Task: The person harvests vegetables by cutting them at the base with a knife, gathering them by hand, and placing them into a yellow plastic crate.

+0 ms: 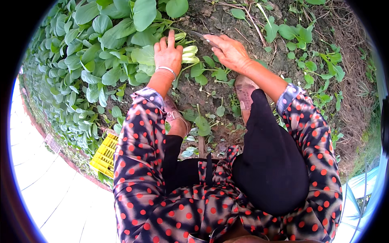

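My left hand [168, 56], with a pale bangle at the wrist, is over a small bunch of bok choy [190, 55]. The pale stem bases stick out to the right of the palm, and leaves show to its left. Its index finger reaches up among the stalks at the edge of the leafy bed [114, 38]; the palm side is hidden. In my right hand [229, 53] is a knife [196, 34], its narrow blade pointing left toward those stalks. The blade tip is close to the left fingertips; whether it touches a stalk cannot be made out.
Dense bok choy rows [70, 85] fill the left side. Bare soil [212, 21] with loose leaves and small plants [304, 60] lies ahead and right, bordered by dry straw [355, 91]. A yellow plastic crate [104, 156] stands at lower left. My shoes [244, 91] flank scattered leaves.
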### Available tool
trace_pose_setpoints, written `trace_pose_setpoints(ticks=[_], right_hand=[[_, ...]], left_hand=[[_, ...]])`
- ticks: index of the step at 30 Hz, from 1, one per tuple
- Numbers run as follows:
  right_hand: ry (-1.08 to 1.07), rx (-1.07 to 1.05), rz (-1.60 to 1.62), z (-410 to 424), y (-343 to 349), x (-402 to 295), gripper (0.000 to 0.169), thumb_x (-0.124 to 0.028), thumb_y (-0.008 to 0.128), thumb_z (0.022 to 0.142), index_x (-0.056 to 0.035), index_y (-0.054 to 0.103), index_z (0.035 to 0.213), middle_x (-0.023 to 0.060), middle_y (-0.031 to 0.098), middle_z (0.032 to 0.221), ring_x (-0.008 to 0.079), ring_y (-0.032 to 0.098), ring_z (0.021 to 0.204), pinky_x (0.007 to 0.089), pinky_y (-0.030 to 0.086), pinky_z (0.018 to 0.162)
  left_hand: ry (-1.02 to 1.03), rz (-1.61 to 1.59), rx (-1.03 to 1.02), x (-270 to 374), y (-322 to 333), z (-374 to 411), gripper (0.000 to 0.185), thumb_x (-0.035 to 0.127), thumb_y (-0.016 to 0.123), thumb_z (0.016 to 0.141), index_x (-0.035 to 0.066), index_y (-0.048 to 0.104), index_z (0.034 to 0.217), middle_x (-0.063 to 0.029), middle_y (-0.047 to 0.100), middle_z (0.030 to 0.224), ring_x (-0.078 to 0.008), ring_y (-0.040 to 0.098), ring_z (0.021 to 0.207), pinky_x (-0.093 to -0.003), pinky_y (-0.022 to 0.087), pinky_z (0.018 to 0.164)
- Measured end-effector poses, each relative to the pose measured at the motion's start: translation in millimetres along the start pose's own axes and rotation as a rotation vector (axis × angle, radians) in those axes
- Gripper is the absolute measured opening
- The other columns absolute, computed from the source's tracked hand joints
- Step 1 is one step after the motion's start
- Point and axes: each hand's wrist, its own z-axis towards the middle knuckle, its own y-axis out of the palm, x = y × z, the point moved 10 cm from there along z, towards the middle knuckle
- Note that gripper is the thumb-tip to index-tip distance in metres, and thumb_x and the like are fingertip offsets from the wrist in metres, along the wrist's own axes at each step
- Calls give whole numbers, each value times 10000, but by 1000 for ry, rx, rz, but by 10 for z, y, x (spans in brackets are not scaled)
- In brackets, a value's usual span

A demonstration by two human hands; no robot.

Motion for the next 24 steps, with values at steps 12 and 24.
trace_pose_setpoints(ticks=[12,24], right_hand=[[45,-38,-166,292,327,11,498,-62,541,763,-183,531,1246,190,568,1046,381,607,896,440,499,769],[80,-63,15,-164,318,207,462,-87,524,811,-189,499,1260,181,578,1040,373,604,897,439,504,776]], left_hand=[[125,-13,13,82,-41,13,120,148,558,761,136,639,849,-81,527,921,-256,541,880,-403,377,791],[84,-151,-310,-42,7,-77,416,180,742,631,154,573,1010,-99,556,947,-264,618,856,-393,456,719]])
